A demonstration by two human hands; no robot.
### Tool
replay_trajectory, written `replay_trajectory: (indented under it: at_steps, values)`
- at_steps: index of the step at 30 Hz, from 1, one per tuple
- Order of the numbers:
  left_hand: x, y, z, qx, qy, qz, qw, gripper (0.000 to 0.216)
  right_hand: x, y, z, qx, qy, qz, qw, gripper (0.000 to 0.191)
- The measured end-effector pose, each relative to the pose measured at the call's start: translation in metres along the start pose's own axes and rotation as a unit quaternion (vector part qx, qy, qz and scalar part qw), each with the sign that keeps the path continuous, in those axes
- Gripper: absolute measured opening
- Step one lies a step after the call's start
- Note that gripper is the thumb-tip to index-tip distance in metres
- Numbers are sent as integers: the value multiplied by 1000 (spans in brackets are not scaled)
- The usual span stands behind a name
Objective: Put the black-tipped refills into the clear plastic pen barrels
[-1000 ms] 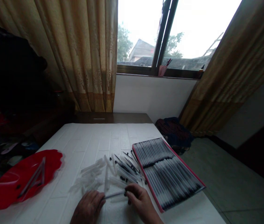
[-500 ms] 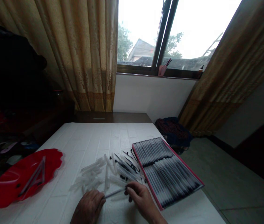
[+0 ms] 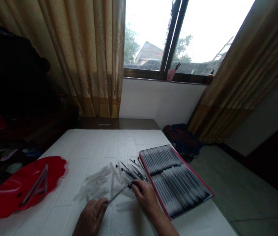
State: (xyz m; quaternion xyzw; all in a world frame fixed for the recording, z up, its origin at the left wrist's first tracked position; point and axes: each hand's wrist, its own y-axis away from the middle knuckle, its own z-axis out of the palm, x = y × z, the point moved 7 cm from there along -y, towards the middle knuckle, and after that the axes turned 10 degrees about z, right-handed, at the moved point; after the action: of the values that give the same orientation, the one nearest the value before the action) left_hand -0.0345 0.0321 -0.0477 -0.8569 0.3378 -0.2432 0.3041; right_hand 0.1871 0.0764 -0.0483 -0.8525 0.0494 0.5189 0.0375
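My left hand (image 3: 91,216) is closed around the lower end of a thin dark pen (image 3: 118,194) in the head view. The pen slants up to the right. My right hand (image 3: 147,198) pinches at its upper end, where something small and black shows at the fingertips. Beyond my hands lie loose clear pen barrels (image 3: 97,178) and several dark refills (image 3: 136,170) with small black caps among them. To the right is a shallow box (image 3: 162,202) with a pink rim, filled with two rows of pens. Part of the pile is hidden behind my right hand.
At the left a red scalloped tray (image 3: 3,196) holds a few clear barrels. The white table (image 3: 87,141) has a brick pattern and ends at a brown board. Dark cloth (image 3: 183,137) lies beyond its right edge. A pink cup (image 3: 170,74) stands on the windowsill.
My right hand has moved up and slightly forward, and the pen's far end has risen with it, so the pen slants more steeply. My left hand has shifted slightly left.
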Motion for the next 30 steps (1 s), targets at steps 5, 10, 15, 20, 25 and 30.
replay_trajectory:
  at_steps: [5, 10, 15, 20, 25, 30]
  values:
    - [1, 0, 0, -7, -9, 8, 1000, 30, 5, -1, 9, -5, -38, 24, 999, 31]
    - [11, -4, 0, -20, -13, 40, 999, 31, 9, 6, 23, -84, -164, 77, 980, 23]
    - [12, -4, -2, -8, -35, 44, 998, 31, 16, 1, 4, -36, -251, 113, 961, 28]
    - [2, -3, -7, 41, -85, 10, 995, 30, 41, -11, -40, 109, -326, 149, 927, 39]
    - [-7, 0, -11, 67, -129, -24, 989, 33, 47, -10, -43, 147, -305, 130, 932, 40]
    - [-1, 1, -7, 50, -116, 18, 992, 29, 44, -5, -23, 92, -262, 130, 952, 43]
